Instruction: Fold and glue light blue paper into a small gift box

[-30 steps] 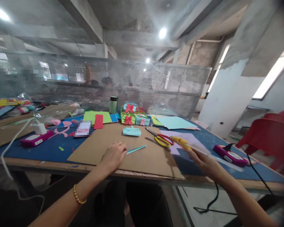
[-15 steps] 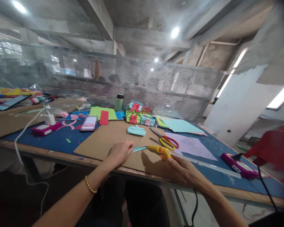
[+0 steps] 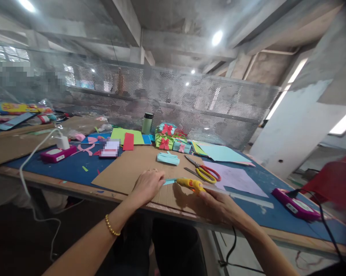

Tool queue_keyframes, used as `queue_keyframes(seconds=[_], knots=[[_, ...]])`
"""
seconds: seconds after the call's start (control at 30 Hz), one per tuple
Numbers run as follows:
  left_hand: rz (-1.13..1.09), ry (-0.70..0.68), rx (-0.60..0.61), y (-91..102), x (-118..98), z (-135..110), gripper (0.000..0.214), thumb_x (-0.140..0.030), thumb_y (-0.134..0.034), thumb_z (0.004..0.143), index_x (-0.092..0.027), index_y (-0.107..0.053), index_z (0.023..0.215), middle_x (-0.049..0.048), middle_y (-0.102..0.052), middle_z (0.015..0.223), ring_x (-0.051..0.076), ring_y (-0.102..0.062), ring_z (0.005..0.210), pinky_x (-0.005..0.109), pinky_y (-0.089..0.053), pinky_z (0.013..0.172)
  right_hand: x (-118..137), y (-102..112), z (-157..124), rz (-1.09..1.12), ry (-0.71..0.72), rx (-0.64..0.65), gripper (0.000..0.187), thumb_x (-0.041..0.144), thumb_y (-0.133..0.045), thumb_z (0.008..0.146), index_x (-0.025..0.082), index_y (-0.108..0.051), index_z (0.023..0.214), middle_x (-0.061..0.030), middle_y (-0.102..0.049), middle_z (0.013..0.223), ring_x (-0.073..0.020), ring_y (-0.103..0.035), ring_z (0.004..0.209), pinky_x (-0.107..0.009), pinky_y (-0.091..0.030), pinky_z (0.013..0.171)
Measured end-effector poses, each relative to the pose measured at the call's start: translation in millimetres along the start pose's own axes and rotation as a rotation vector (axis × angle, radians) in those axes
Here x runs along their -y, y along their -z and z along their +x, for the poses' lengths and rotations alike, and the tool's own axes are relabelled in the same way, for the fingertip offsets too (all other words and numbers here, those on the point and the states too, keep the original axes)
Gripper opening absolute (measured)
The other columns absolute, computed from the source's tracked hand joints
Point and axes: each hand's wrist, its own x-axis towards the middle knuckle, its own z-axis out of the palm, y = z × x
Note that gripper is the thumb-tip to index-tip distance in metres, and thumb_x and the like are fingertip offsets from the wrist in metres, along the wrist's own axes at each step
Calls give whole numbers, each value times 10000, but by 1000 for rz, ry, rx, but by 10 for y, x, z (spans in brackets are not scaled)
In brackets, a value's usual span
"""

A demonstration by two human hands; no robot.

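My left hand (image 3: 149, 184) is closed at the fingertips on a narrow light-blue paper strip (image 3: 170, 181), low over the cardboard sheet (image 3: 124, 168). In my right hand (image 3: 217, 200) is a yellow glue gun (image 3: 191, 185), its nozzle pointing left at the strip's free end. Whether the nozzle touches the paper I cannot tell. A clear glue stick seems to run back from the gun over my hand. Beyond the hands lies a folded light-blue paper piece (image 3: 168, 158). Scissors with red and yellow handles (image 3: 204, 172) rest right of it.
Small paper boxes with bows (image 3: 165, 142) are stacked at the back, by a green bottle (image 3: 147, 123). Lilac paper (image 3: 236, 178) and light-blue sheets (image 3: 223, 153) lie right. Purple power strips (image 3: 295, 205) sit at both sides. A black cord hangs below the table edge.
The glue gun has moved slightly left along the paper strip, nearer my left hand. The rest of the view has shifted a little to the right.
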Motion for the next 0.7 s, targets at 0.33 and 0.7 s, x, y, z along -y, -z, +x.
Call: queue_keyframes(seconds=[0.33, 0.7], knots=[[7, -3, 4, 5, -7, 6, 118, -298, -532, 965, -228, -619, 928, 44, -687, 942, 230, -644, 918, 322, -425, 771, -153, 68, 7, 13, -39, -30, 623, 713, -470, 875, 157, -727, 991, -42, -656, 800, -204, -554, 703, -290, -426, 599], [9, -1, 14, 12, -8, 9, 115, -296, -535, 962, -226, -623, 934, 42, -687, 941, 226, -644, 913, 321, -422, 763, -131, 81, 3, -20, 17, -106, 570, 668, -458, 901, 161, -707, 984, -43, -648, 828, -205, -557, 741, -286, -433, 630]])
